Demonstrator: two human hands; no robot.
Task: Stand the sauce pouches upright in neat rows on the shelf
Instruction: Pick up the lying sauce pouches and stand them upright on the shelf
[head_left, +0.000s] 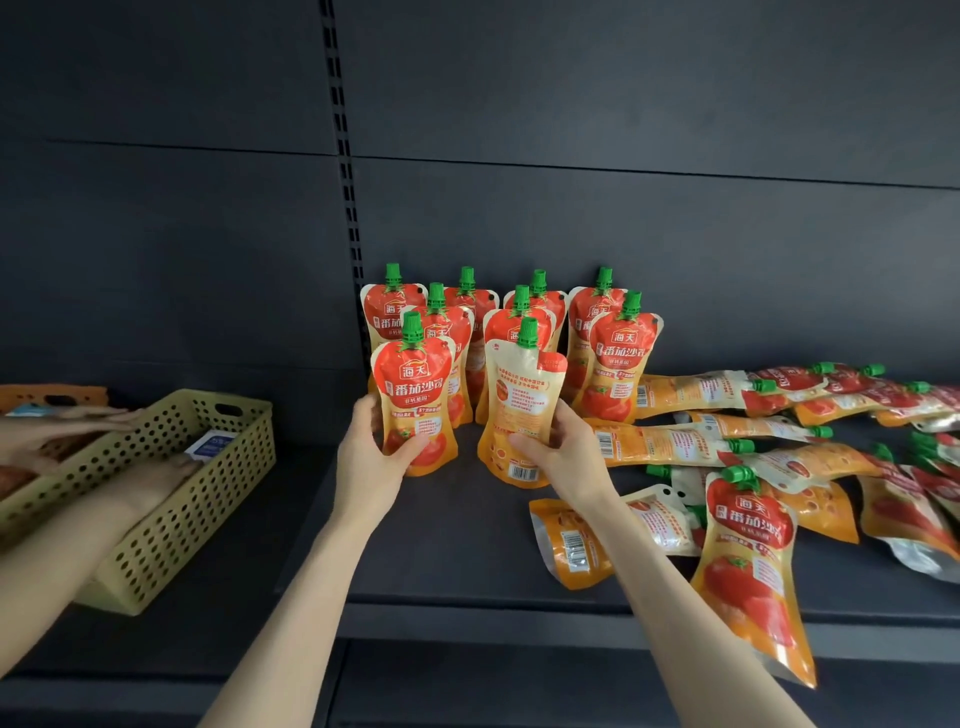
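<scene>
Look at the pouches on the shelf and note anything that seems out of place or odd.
The right hand grips a reversed pouch, barcode outward, while the front-facing pouch in the left hand and the standing pouches behind show red fronts. Loose pouches lie flat to the right.

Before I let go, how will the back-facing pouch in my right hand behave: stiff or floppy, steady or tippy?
Probably floppy: the back-facing pouch in the right hand shows creased, bowed sides. Likely tippy: it is tall on a narrow base with the green cap up top. Glossy film may slip.
</scene>
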